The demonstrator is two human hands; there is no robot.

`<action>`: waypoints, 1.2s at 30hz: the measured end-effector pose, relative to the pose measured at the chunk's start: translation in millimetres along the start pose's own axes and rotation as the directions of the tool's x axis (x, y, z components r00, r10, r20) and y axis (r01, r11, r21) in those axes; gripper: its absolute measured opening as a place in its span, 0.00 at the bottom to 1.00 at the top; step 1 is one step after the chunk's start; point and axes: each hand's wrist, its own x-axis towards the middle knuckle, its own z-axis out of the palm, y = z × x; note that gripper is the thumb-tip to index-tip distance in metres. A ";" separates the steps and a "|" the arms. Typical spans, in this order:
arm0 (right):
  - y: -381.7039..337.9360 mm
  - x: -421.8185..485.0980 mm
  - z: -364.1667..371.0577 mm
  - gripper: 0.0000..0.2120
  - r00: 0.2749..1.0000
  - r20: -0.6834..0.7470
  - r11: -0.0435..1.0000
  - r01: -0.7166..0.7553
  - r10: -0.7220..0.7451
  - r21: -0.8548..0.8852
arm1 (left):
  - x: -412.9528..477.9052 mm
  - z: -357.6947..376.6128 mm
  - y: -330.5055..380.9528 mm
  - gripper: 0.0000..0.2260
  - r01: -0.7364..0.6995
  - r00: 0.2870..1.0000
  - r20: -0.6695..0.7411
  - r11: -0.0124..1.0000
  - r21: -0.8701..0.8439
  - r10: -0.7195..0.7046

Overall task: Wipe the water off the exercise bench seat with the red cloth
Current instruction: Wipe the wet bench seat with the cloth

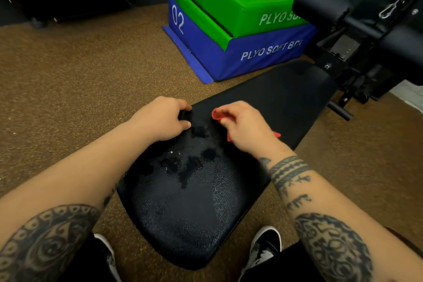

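I am right at the start of the wiping, I think. The water still sits on the seat, so my next move should be to press the cloth flat and drag it back toward me, over the wet part.

The floor (75, 80) is the biggest thing. It is brown, rough and speckled, like rubber crumbs pressed together. On it stand two soft boxes, a green box (247, 0) on top of a blue box (258, 57). Both are smooth and shiny with square edges and white letters.

The worktop is the black bench seat (194, 220), between my feet. It is padded, with a bumpy skin and round corners, and it gets wider toward me. Far off at the other end is a fat black roller pad (320, 2) on a metal frame.

The water (183, 165) lies in the middle of the seat as dark, shiny puddles and small drops, just on my side of my hands.

My left hand (162, 119) is curled over the left edge of the seat, fingers bent around it, gripping only the seat. My right hand (240, 126) is closed on the red cloth (217, 115). The cloth is soft and bunched up, resting on the seat just past the puddles. A little red peeks out at my fingers and by my wrist.
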 end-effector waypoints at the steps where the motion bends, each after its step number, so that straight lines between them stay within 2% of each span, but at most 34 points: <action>1: 2.2 -1.7 11.9 0.12 0.998 0.016 0.987 0.059 -0.057 -0.149 | -0.2 0.3 -0.6 0.22 -0.006 1.000 -0.005 1.000 0.006 0.006; 2: 5.0 -5.2 20.7 0.13 0.993 0.031 0.965 0.120 -0.116 -0.233 | -0.5 0.9 -1.1 0.22 -0.009 1.000 -0.007 1.000 0.008 0.009; 4: 4.9 -15.1 20.6 0.15 0.979 0.088 0.951 0.199 -0.182 -0.237 | -2.2 1.9 -1.6 0.22 -0.009 1.000 -0.008 1.000 0.007 0.009; 7: 1.2 -30.4 4.3 0.13 0.929 0.244 0.938 0.316 -0.277 -0.141 | -3.1 3.3 -0.7 0.22 -0.011 1.000 -0.021 1.000 0.009 0.011; 11: -15.5 -61.4 -10.0 0.11 0.823 0.463 0.935 0.354 -0.328 0.033 | -3.3 3.1 0.2 0.22 -0.018 1.000 -0.018 1.000 0.017 0.019; 14: -30.7 -85.9 -10.3 0.11 0.736 0.562 0.915 0.389 -0.378 0.106 | -6.0 1.5 -0.5 0.21 -0.027 1.000 -0.015 1.000 0.009 0.027; 16: -37.3 -93.5 -12.1 0.11 0.683 0.627 0.917 0.372 -0.374 0.142 | -8.0 0.9 -0.7 0.20 -0.045 0.999 -0.018 0.999 0.007 0.045; 19: -41.0 -94.8 -20.1 0.12 0.595 0.751 0.957 0.217 -0.287 0.194 | -10.2 -0.8 -1.2 0.18 -0.053 0.998 -0.017 0.999 -0.004 0.053; 20: -40.2 -92.3 -24.9 0.12 0.612 0.746 0.964 0.136 -0.263 0.228 | -10.9 -1.7 -1.4 0.17 -0.047 0.999 -0.019 0.999 -0.010 0.047; 22: -37.5 -80.9 -35.5 0.11 0.744 0.635 0.936 -0.039 -0.207 0.350 | -12.2 -3.6 -1.7 0.16 -0.042 0.999 -0.025 0.999 -0.016 0.041; 24: -33.6 -61.3 -41.0 0.12 0.906 0.420 0.900 -0.139 -0.052 0.412 | -12.8 -4.6 -1.9 0.16 -0.042 0.999 -0.024 0.999 -0.016 0.041; 26: -28.0 -34.4 -35.1 0.12 0.983 0.159 0.938 -0.143 0.096 0.315 | -12.7 -5.1 -2.4 0.17 -0.039 0.999 -0.020 0.999 -0.020 0.038; 28: -22.5 -13.4 -16.1 0.11 0.989 0.032 0.974 -0.146 0.143 0.171 | -12.6 -4.8 -2.1 0.17 -0.042 0.999 -0.020 0.999 -0.023 0.042; 30: -18.6 -10.4 8.9 0.11 0.997 0.053 0.995 -0.051 0.055 -0.086 | -12.5 -5.1 -3.1 0.17 -0.039 0.999 -0.020 0.999 -0.021 0.039; 32: -20.1 -21.3 27.1 0.11 0.992 0.098 0.952 0.103 -0.078 -0.287 | -12.5 -7.1 -6.3 0.16 -0.037 0.999 -0.014 0.999 -0.026 0.037; 34: -21.6 -31.6 29.4 0.10 0.971 0.151 0.927 0.226 -0.188 -0.299 | -14.4 -9.7 -9.7 0.16 -0.050 0.999 0.006 0.998 -0.026 0.050; 36: -21.0 -40.7 23.1 0.08 0.933 0.224 0.913 0.332 -0.281 -0.237 | -16.5 -11.9 -10.4 0.16 -0.057 0.998 0.020 0.998 -0.032 0.058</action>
